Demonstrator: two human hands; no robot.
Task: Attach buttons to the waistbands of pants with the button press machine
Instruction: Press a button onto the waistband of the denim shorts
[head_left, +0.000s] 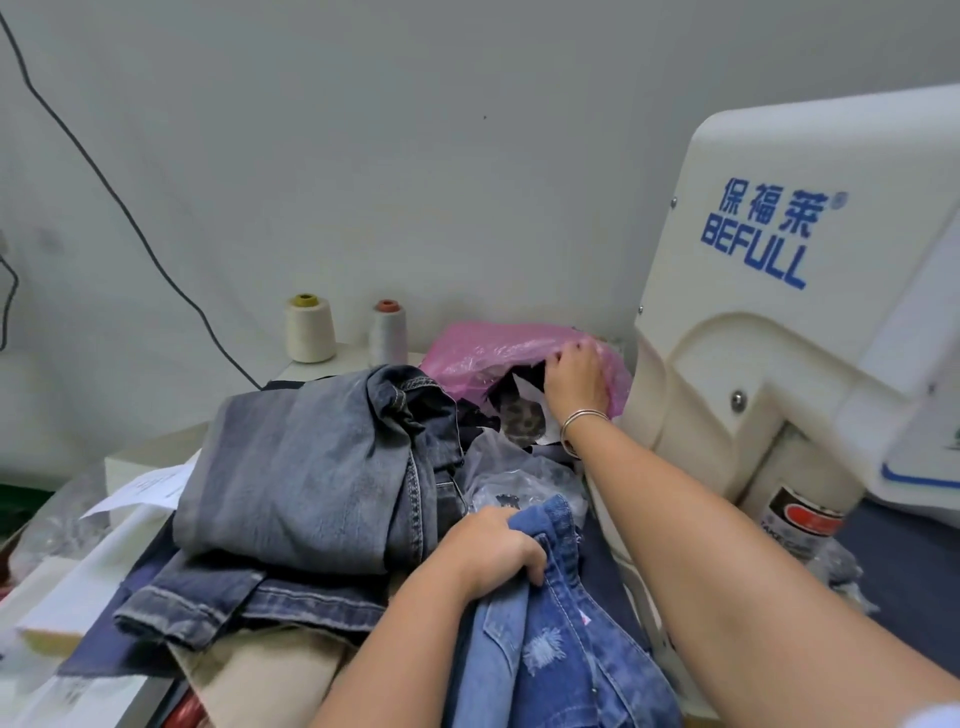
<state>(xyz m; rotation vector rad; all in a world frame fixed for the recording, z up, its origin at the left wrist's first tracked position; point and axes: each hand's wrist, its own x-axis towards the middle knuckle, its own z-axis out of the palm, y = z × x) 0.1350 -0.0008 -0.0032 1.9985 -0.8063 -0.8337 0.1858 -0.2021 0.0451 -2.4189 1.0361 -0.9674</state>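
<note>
Denim fills the middle of what we see from a camera worn on a person's head: a folded stack of grey-blue jeans (311, 467) lies on a cluttered work surface, and just to its right a brighter blue pair of pants (550, 639), with small frayed patches, is bunched up close to the viewer. The left hand (498, 545) grips a fold at the top of these blue pants, fingers curled round the cloth. The right hand (574, 376) (a silver bangle sits on its wrist) reaches far forward into a pink plastic bag (483, 353) by the wall; its fingers bend down among the bag's contents, and we cannot tell whether they hold anything. At the right stands the cream-coloured button press machine (779, 322), marked BEFULL in blue letters, its body just beside the outstretched right forearm. Behind the jeans, two thread cones (310, 330) stand upright against the pale wall. A black cable (104, 176) runs down the wall at the left, and sheets of white paper (145, 488) lie beside the jeans.
</note>
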